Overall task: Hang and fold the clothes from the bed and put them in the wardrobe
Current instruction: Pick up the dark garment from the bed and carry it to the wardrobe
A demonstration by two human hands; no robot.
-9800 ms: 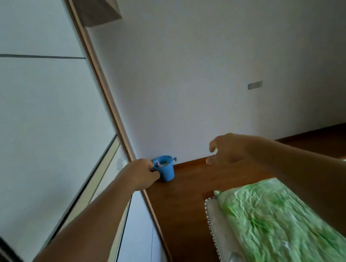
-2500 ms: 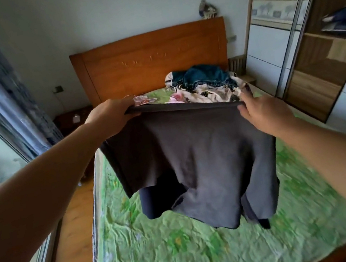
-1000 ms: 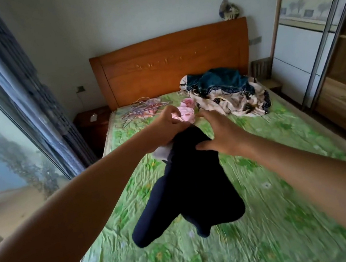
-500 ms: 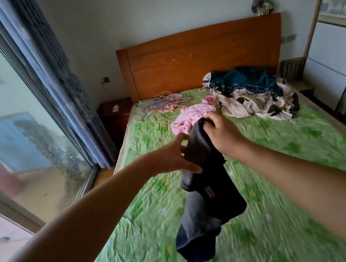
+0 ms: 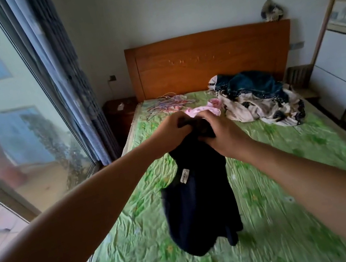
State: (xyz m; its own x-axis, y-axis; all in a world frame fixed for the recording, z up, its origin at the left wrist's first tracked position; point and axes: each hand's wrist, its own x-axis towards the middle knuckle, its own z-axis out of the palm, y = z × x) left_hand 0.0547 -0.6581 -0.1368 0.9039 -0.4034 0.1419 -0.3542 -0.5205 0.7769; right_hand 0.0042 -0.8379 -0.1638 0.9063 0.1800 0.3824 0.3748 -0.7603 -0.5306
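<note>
Dark navy garment (image 5: 200, 206) hangs in the air above the middle of the bed (image 5: 291, 179), bunched at its top where you grip it. Your left hand (image 5: 173, 130) and right hand (image 5: 221, 136) are close together, and both have their fingers curled tight round the gathered cloth. With both grips at nearly one spot, the garment droops as a twisted bundle. If you lay it down like this, it will likely fold crooked or crease. A white label (image 5: 184, 176) faces outward, so the piece may be inside out, and hanging it so would leave the seams showing. If one hand lets go to find a shoulder, the loose weight could slide out of the other and drop in a heap on the sheet. Beyond your hands lies one pink garment (image 5: 205, 109). To its left is one tangle of wire hangers (image 5: 165, 106), and I cannot count them; pulling one may drag others along. On the right is one heap of clothes (image 5: 258, 97), whose pieces I also cannot count. Behind stand one wooden headboard (image 5: 210, 59) and one nightstand (image 5: 120, 112). The wardrobe (image 5: 339, 60) is at the right edge.
</note>
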